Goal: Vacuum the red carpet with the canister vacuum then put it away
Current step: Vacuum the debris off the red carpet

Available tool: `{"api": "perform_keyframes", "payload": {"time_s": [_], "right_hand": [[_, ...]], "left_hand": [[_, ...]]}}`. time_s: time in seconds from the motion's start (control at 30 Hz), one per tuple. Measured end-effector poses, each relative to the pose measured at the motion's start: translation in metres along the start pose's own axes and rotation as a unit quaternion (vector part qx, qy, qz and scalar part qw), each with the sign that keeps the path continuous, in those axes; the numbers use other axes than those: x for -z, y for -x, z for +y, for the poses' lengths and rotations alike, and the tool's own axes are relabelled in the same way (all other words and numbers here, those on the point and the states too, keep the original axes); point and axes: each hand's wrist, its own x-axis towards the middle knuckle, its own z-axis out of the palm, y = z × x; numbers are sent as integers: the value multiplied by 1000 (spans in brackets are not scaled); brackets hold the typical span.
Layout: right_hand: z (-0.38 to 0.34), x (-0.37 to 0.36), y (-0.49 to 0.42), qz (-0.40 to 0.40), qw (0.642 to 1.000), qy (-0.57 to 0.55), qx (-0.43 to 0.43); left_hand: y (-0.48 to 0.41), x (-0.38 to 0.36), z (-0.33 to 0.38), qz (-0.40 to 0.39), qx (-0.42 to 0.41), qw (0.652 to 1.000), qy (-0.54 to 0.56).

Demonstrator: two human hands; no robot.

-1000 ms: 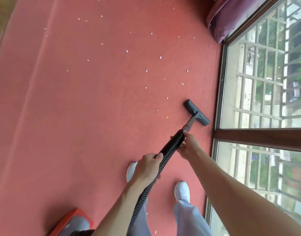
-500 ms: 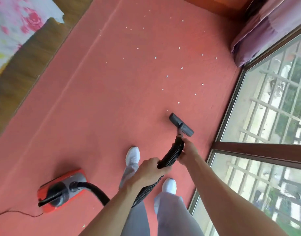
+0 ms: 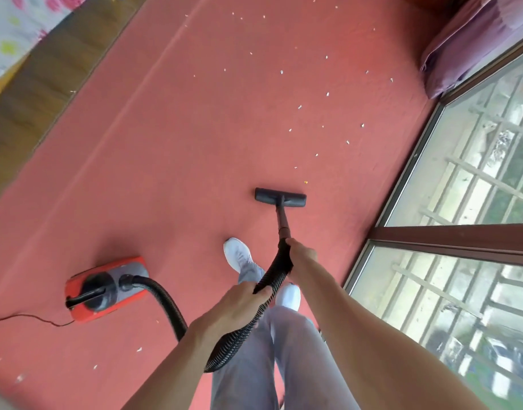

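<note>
Here, the left hand [image 3: 239, 303] is curled round the black ribbed hose [image 3: 276, 272], gripping it from above; the right hand [image 3: 301, 255] grips the same hose farther forward, at the end where it meets the wand [image 3: 282, 218]. The wand slopes down from the right hand to the floor head [image 3: 280, 197], a flat black bar lying crosswise on the red carpet [image 3: 195, 128] ahead of the person's feet. Behind the left hand the hose sags in a loop, then rises leftward to the canister vacuum [image 3: 106, 288], a red and grey body with a black handle, standing on the carpet to the person's left, well apart from the floor head. A thin power cord [image 3: 32, 316] runs from it to the left edge of the view. White shoes [image 3: 238, 254] and grey trousers [image 3: 284, 350] show beneath the arms. Small pale scraps [image 3: 327, 94] are scattered on the carpet beyond the floor head; a few more lie at lower left. To the right stands a window [image 3: 476, 173] with a brown frame rail [image 3: 449, 241]; a purple curtain [image 3: 467, 39] is bunched at the upper right. Wooden flooring [image 3: 47, 78] borders the carpet at upper left, with a floral fabric [image 3: 14, 25] beyond it.
</note>
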Motion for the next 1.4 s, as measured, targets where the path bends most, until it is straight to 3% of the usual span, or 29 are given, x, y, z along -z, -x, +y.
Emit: {"api": "perform_keyframes", "payload": {"time_s": [0.13, 0.33, 0.6, 0.8, 1.03, 1.23, 1.4], "right_hand": [[9, 3, -10, -34, 999, 1, -31], [-20, -7, -4, 9, 998, -49, 25], [-49, -17, -12, -7, 998, -55, 0], [-69, -41, -54, -7, 998, -57, 39], [-100, -15, -23, -40, 989, -127, 65], [-70, -36, -18, -56, 997, -50, -21], [-65, -71, -23, -56, 996, -71, -9]], "left_hand": [[-12, 11, -15, -15, 20, 999, 31], [-24, 20, 4, -24, -31, 996, 83], [-39, 43, 17, -28, -38, 995, 87], [-76, 37, 32, 97, -30, 995, -15], [-53, 68, 66, 7, -104, 991, 84], [-44, 104, 44, 7, -77, 996, 41], [-56, 92, 23, 47, -31, 997, 54]]}}
